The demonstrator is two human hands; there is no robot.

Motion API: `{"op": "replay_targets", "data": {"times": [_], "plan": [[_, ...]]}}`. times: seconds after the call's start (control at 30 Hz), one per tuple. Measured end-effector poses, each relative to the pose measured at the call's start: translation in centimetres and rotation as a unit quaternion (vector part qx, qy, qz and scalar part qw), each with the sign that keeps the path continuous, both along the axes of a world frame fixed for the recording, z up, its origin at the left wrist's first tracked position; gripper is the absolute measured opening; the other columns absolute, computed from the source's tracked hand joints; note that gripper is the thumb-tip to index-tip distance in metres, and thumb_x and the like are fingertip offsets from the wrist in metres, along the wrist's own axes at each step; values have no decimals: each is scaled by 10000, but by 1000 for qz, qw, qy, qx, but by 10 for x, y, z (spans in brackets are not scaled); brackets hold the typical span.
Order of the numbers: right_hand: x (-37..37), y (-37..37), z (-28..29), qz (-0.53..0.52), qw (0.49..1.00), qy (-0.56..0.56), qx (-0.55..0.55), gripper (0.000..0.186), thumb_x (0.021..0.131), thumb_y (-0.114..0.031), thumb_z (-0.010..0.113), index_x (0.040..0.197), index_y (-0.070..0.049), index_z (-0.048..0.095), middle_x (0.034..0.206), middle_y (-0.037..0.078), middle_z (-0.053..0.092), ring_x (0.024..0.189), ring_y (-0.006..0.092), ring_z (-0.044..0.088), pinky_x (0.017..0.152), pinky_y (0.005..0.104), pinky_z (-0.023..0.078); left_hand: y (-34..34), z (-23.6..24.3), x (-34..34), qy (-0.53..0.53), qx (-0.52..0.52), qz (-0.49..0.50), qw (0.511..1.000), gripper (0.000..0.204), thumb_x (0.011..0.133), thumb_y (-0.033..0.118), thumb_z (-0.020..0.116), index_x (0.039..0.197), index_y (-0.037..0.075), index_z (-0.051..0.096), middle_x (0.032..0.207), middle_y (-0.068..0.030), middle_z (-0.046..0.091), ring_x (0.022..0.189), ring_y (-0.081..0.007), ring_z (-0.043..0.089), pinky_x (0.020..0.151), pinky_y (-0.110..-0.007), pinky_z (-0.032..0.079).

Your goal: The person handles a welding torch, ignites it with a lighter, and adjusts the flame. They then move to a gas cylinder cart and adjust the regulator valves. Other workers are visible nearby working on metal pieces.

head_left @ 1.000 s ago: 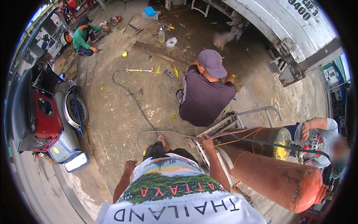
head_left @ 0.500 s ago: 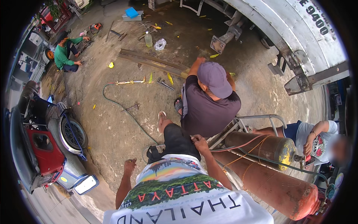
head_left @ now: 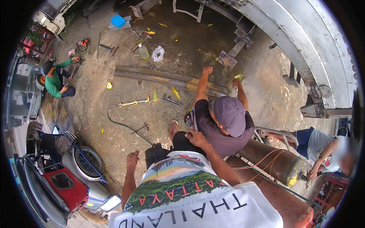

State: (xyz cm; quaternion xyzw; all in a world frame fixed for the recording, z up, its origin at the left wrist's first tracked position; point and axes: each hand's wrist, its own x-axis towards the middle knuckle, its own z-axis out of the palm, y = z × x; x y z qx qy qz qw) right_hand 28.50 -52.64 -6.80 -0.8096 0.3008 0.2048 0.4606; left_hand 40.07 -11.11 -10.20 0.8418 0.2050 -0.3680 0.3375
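My left hand hangs low beside my hip, its fingers loosely curled and nothing visible in them. Across my body, my right hand lies on my black shorts, fingers partly spread. Just ahead and to the right a co-worker in a grey cap crouches with both arms stretched forward. Beyond lie long rusty steel bars. On the ground before me is a cutting torch with a dark hose, and close by, a metal tool I cannot name exactly.
Large gas cylinders on a cart stand at my right, with another person beside them. A red motorcycle sidecar is on the left. A person in green squats far left. A truck body overhangs the far right.
My view has shifted. The crouching co-worker's arms now reach farther forward, both hands showing. My right hand has moved slightly along my shorts; the left still hangs at my side.
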Motion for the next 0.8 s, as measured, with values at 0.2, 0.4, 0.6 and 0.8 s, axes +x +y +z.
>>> {"op": "replay_targets", "data": {"times": [0.2, 0.4, 0.6, 0.8], "plan": [[56, -24, -11, -10, 998, -60, -19, 348, 935, -345, 620, 1111, -55, 694, 1078, 243, 695, 1046, 396, 669, 921, 455, 506, -29, 35, 56, -51, -20, 16, 998, 599, 825, 588, 706, 869, -9, 687, 631, -91, 616, 590, -202, 543, 632, -372, 469], [39, -44, -65, -6, 999, -22, -43, 342, 925, -344, 634, 1028, -28, 714, 924, 209, 724, 903, 333, 721, 798, 438, 538, -13, -1, 97, -7, 97, -120, 988, 586, 818, 588, 709, 812, 2, 733, 858, -189, 728, 893, -322, 706, 847, -420, 535], [111, -88, -78, 8, 1000, -27, -10, 334, 937, -344, 605, 1042, -42, 701, 982, 231, 720, 932, 366, 714, 812, 476, 536, -2, -44, 94, 6, 90, -88, 992, 591, 862, 596, 650, 889, 16, 756, 895, -193, 734, 922, -359, 702, 842, -439, 544], [179, -123, -58, -60, 998, -18, -33, 338, 936, -347, 604, 1045, -39, 693, 985, 234, 716, 936, 380, 707, 817, 487, 533, -26, -75, 126, 68, 74, -55, 993, 715, 794, 655, 671, 1097, 10, 732, 1166, -252, 686, 1141, -402, 642, 969, -438, 520]]}}
